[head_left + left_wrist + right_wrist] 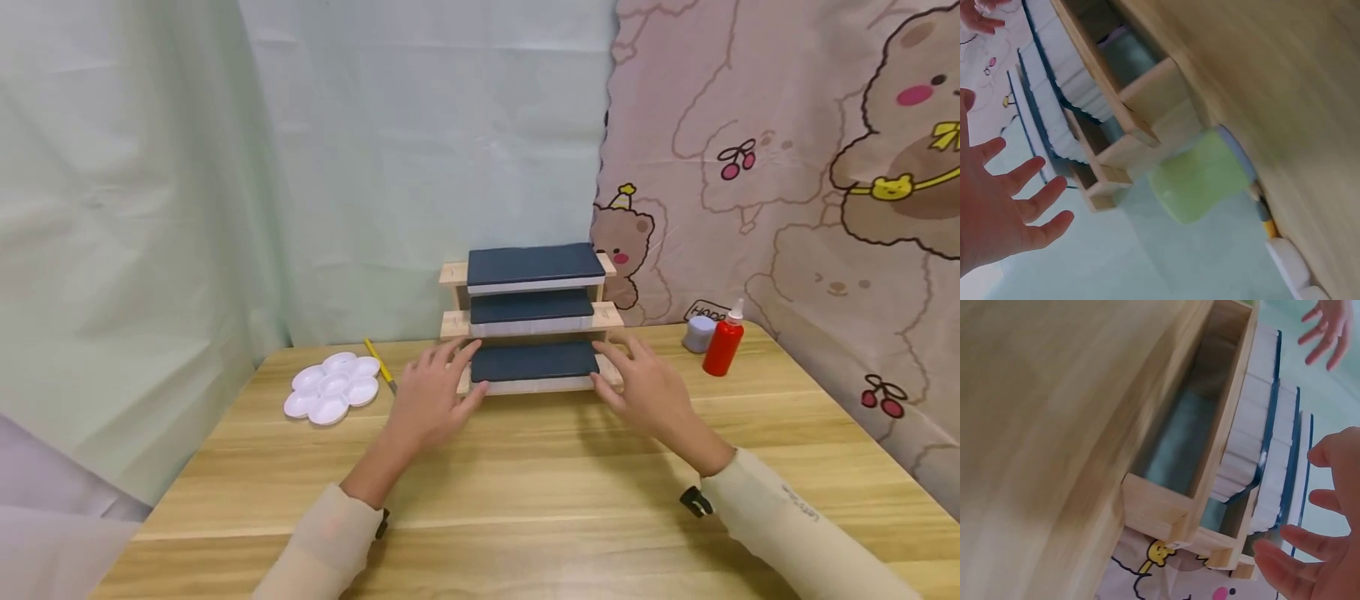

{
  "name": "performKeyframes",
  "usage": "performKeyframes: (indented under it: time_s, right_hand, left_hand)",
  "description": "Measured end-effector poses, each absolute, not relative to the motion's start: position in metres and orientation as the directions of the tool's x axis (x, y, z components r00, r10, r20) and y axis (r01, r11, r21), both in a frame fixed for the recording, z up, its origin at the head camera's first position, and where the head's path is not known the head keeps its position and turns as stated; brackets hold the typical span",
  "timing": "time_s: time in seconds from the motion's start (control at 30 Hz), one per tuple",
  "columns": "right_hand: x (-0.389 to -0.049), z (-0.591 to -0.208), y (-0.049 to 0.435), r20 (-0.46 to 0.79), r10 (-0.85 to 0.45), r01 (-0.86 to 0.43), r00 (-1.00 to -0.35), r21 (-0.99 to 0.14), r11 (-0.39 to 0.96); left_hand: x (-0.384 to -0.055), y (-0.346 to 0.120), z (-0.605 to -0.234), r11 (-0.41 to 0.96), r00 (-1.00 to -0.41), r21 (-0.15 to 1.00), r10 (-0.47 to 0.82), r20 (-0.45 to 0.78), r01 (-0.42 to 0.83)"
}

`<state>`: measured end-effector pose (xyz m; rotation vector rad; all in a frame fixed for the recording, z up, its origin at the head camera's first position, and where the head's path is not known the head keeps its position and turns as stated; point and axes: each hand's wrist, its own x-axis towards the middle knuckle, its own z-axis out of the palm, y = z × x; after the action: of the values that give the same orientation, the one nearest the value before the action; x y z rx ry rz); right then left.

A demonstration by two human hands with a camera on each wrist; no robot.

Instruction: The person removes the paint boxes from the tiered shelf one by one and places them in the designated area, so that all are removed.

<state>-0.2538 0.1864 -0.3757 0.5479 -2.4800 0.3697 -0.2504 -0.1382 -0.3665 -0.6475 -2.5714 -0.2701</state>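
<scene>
A light wooden three-step rack (455, 323) stands at the back of the table. Each step bears a flat white block with a dark blue top: a lowest block (534, 362), a middle block (531, 307) and a top block (536, 264). My left hand (435, 390) is at the left end of the lowest step, fingers spread. At its right end is my right hand (648, 385), fingers apart and slightly bent. Both wrist views show the left hand (1007, 206) and the right hand (1329, 531) with nothing between their fingers. Pale ridged sides show below the blue tops.
Left of the rack lies a white flower-shaped palette (332, 387), with a yellow pencil-like stick (380, 363) beside it. A red bottle (723, 346) with a white nozzle and a small lavender jar (699, 333) stand right. Behind the rack shows a light green object (1200, 178).
</scene>
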Motion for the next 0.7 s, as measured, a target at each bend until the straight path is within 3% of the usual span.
performKeyframes:
  time_s: [0.23,0.7]
  right_hand:
    - [-0.258,-0.380,0.191,0.491,-0.268,-0.428,-0.829,-0.250,0.868]
    - [-0.271,-0.384,0.195,0.340,-0.260,-0.417,-0.904,-0.565,0.712]
  left_hand:
    - [-0.261,-0.153,-0.374,0.870,-0.844,0.162,0.381,0.376,0.465]
    - [-0.282,-0.168,-0.373,0.858,-0.889,0.249,0.398,0.228,0.448]
